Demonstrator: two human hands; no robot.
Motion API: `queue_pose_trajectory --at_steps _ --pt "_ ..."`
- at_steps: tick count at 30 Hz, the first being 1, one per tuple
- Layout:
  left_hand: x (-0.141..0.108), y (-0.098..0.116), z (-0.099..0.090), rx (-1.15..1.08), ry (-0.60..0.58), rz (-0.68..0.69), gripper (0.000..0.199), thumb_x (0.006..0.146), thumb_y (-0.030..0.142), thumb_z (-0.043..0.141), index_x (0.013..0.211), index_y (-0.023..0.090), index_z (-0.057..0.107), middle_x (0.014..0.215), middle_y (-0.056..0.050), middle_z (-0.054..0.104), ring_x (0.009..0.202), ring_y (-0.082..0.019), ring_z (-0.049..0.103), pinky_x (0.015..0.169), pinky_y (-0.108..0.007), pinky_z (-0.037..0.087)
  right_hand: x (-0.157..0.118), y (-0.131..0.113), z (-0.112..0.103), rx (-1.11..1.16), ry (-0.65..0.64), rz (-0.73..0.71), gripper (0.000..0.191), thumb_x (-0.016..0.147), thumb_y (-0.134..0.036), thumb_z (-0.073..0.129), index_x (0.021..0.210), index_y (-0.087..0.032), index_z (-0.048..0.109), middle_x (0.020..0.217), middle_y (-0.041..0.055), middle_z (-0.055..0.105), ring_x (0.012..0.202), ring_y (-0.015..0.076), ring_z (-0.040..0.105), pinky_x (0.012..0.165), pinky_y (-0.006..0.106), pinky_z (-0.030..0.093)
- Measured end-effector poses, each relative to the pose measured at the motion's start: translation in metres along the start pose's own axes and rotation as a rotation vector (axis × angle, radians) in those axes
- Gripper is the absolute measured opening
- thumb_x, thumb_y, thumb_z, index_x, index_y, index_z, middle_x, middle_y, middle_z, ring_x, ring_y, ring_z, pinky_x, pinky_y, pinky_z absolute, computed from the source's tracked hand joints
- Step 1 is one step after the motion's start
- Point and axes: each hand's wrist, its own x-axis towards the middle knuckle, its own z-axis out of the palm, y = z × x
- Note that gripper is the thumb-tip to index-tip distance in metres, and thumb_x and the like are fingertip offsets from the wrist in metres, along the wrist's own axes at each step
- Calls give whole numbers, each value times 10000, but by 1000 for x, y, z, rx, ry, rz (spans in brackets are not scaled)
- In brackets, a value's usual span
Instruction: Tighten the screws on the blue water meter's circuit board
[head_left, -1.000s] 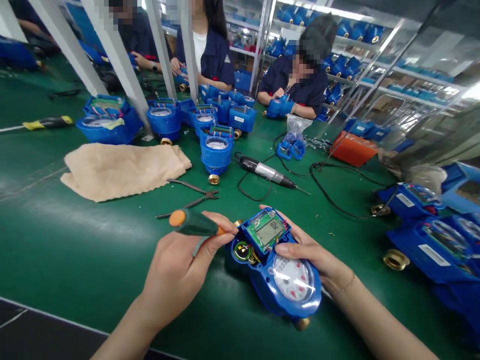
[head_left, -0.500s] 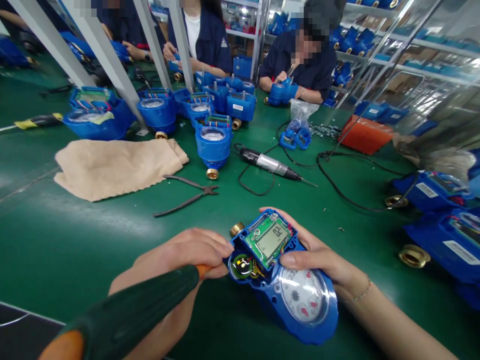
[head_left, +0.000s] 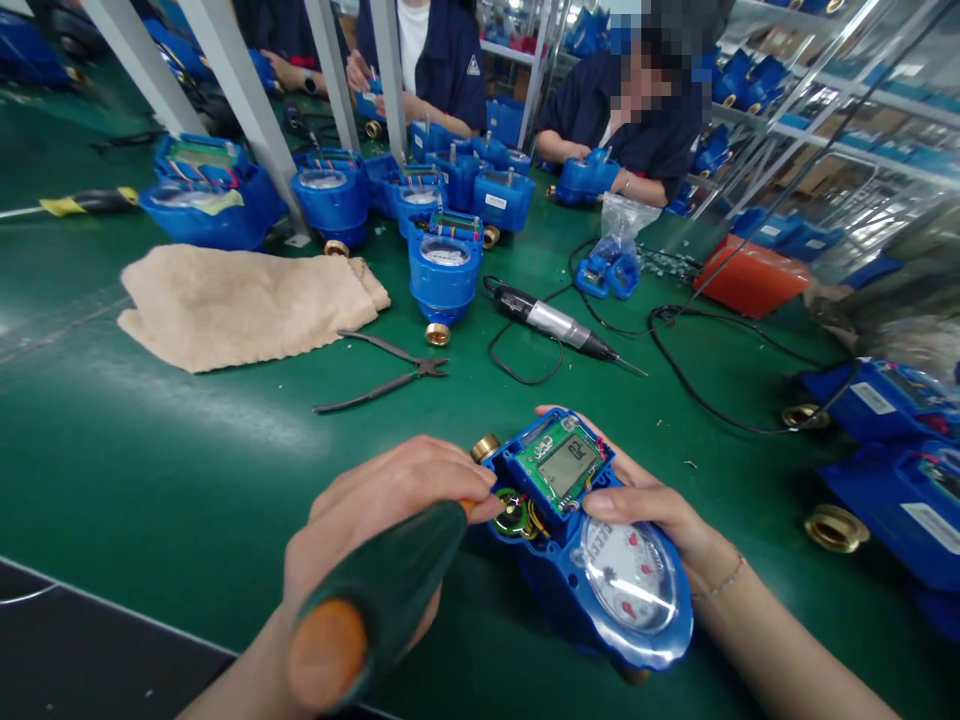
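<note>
At the far left of the green tabletop [head_left: 165, 470] lies a yellow-and-black screwdriver [head_left: 88, 202], with a beige cloth [head_left: 244, 308] and open-handled pliers [head_left: 397, 372] farther right. The person's left hand [head_left: 375, 510] has its grip closed around a green tool handle [head_left: 409, 565] with an orange end, fingertips at the left edge of an opened blue meter [head_left: 574, 545]. That meter is front and centre, tilted, its display and round dial facing up; whether it rests on the tabletop cannot be told. The right hand [head_left: 652, 510] grips its right side, thumb beside the display. Beyond lies a corded driver [head_left: 559, 325]; farther right, an orange box [head_left: 750, 277] and more blue meters [head_left: 896, 505].
</note>
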Motion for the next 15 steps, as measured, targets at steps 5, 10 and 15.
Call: queue_pose_trajectory --at_steps 5,10,15 --pt "-14 -8 9 49 -28 48 290 806 66 656 1063 196 618 990 -21 698 936 -159 656 859 -301 541 -1 -2 5 16 3 -11 832 752 -126 700 1448 -308 282 1303 96 578 1011 258 678 876 404 570" --pt "1 5 21 153 87 -6 136 834 37 628 867 163 591 775 12 641 745 -94 644 664 -194 527 -1 -3 7 19 -3 -17 787 762 -108 675 1435 -287 307 1300 111 578 1053 290 661 923 471 542" --pt "9 7 20 218 78 39 177 823 25 630 852 177 545 765 27 596 737 -94 617 664 -212 516 1 -4 2 3 -31 -17 834 745 -133 708 1444 -290 280 1322 104 564 1134 288 617 985 465 495"
